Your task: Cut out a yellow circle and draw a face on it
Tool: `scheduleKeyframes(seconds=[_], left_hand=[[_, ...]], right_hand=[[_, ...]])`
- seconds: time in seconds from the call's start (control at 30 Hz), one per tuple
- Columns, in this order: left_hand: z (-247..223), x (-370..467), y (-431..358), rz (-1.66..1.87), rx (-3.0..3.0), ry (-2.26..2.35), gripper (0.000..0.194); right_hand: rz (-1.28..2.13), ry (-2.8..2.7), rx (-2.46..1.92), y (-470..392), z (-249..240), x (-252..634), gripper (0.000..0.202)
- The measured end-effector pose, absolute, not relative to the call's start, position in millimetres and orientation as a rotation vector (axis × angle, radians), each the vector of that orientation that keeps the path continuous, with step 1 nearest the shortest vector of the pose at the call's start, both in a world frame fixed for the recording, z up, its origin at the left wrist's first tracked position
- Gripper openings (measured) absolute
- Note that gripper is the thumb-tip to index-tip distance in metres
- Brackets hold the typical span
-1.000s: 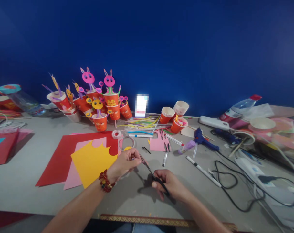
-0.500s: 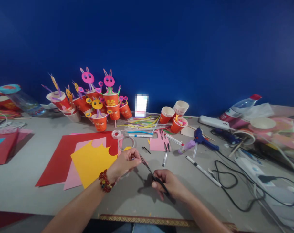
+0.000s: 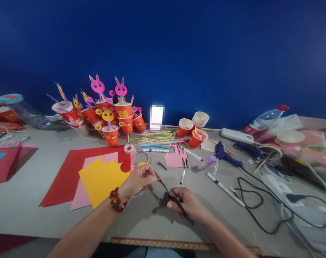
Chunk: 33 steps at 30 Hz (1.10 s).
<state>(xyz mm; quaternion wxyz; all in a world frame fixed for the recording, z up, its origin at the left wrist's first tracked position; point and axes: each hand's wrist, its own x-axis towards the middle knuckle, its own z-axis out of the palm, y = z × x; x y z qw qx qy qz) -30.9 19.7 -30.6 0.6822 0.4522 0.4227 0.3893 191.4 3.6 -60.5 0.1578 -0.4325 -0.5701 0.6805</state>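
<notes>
Black-handled scissors [image 3: 176, 202] are gripped in my right hand [image 3: 188, 202], their blades pointing up and left. My left hand [image 3: 138, 181], with a beaded bracelet [image 3: 116, 200] on the wrist, is closed in a pinch right at the blade tips. What it pinches is mostly hidden by the fingers; a tiny pinkish bit shows there. Left of that hand, a yellow sheet [image 3: 102, 181] with scalloped cuts lies over a pink sheet [image 3: 81, 195] and a red sheet [image 3: 59, 179]. Beyond the hands is a cut pink sheet [image 3: 173, 159], with a craft knife [image 3: 182, 175] beside it.
Decorated red cups [image 3: 110, 136] stand at the back left, near a pile of coloured sticks [image 3: 157, 137]. A tape roll [image 3: 140, 158] lies behind my left hand. To the right are a glue stick [image 3: 207, 162], a blue glue gun [image 3: 227, 156], a white marker [image 3: 224, 189] and a black cable [image 3: 259, 204].
Very little differs. My right hand and the scissors handles have shifted very slightly, while my left hand stays at the blade tips.
</notes>
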Motion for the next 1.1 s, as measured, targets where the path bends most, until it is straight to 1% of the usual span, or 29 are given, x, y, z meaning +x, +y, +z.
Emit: scheduleKeyframes(seconds=[0.17, 0.3, 0.5, 0.67, 0.8, 0.93, 1.1], left_hand=[[-29, -32, 19, 0.886, 0.983, 0.945, 0.028], [-27, -31, 19, 0.938, 0.964, 0.937, 0.028], [-33, -24, 15, 1.004, 0.897, 0.904, 0.027], [-39, -17, 9, 1.026, 0.858, 0.885, 0.033], [-42, -14, 7, 1.03, 0.841, 0.85, 0.033], [-43, -13, 6, 1.049, 0.838, 0.825, 0.031], [-40, -11, 5, 1.003, 0.852, 0.821, 0.033]], right_hand=[[1.922, -1.635, -1.277, 2, -61, 191, 0.059], [1.858, -1.534, -1.262, 2, -59, 189, 0.06], [1.707, -1.398, -1.113, 8, -37, 168, 0.048], [1.531, -1.206, -1.1, 13, -26, 145, 0.039], [1.571, -1.167, -1.07, 18, -26, 138, 0.037], [1.519, -1.155, -1.061, 21, -27, 138, 0.034], [1.496, -1.146, -1.032, 22, -26, 139, 0.036]])
